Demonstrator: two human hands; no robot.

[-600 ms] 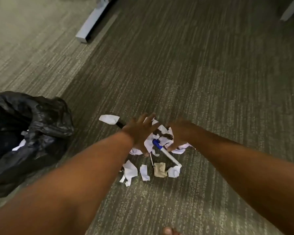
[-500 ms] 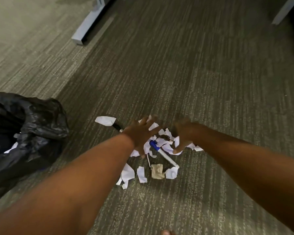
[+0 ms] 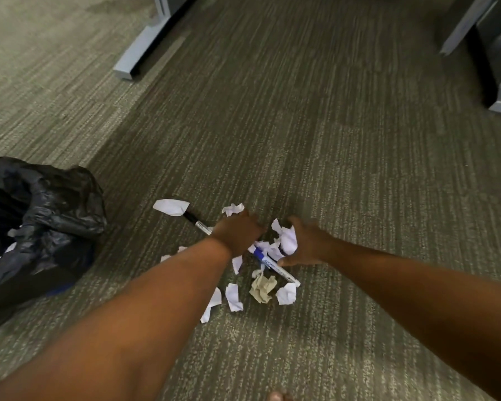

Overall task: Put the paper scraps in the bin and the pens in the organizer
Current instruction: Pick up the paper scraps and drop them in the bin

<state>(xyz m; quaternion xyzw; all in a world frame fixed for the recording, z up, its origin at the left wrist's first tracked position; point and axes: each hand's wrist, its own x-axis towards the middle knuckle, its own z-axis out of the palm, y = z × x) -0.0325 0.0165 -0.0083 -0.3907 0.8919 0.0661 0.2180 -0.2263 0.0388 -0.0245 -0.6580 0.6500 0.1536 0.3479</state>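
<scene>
Since the earlier frame, both hands are drawing closer together over the heap, and the right hand is now curling round a white scrap where before it was merely hovering.

Item: paper scraps, white, one tan, lying between and just nearer the body than the two hands; one larger piece is sitting out beyond the left hand.

Item: blue-capped pen, lying directly under the gap between the hands, long axis running from near the left hand's heel down toward the right forearm; the right thumb is touching or nearly touching its barrel.

Item: black marker, just to the outer side of the left wrist, partly hidden by it.

Item: left hand, fingers bending down onto the heap (whether it is gripping anything cannot be told; the fingers are hidden).

Item: bin, black-lined, standing well off to the left of the left arm, so the left hand is likely the nearer carrier for scraps.

Item: organizer, not in view.
</scene>
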